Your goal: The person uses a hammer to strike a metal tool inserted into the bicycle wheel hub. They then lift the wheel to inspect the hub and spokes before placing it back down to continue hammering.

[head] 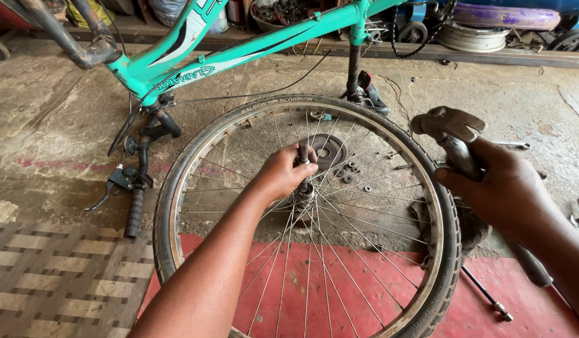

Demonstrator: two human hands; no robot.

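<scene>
Black rubber tyre and silver spokes fill the middle of the frame: we have a bicycle wheel lying flat on the concrete floor, partly over a red mat. Our left hand is closed around a short dark tool standing upright on the wheel's hub at centre frame. Our right hand, at the right edge, has its grip wrapped around a worn metal hammer, head raised above the rim. A teal bicycle frame crosses the top, its handlebar resting at left. Small nuts lie between the spokes.
</scene>
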